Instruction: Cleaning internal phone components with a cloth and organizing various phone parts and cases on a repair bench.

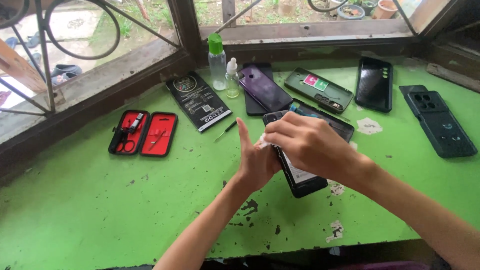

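- Green painted surface point(100, 210), chipped near its front edge, lies closest and carries everything.
- Opened phone point(300, 175) lies flat at the centre with its back off and its insides showing, so the work looks partway through, with reassembly left.
- Right hand point(305, 145) has its grip pinched shut on a white wipe point(262, 142) above the phone.
- Left hand point(255, 160) stands edge-up, fingers straight, touching the wipe; nothing is clasped.
- 2 bottles point(222, 65) and a red tool case point(143, 133) lie behind.
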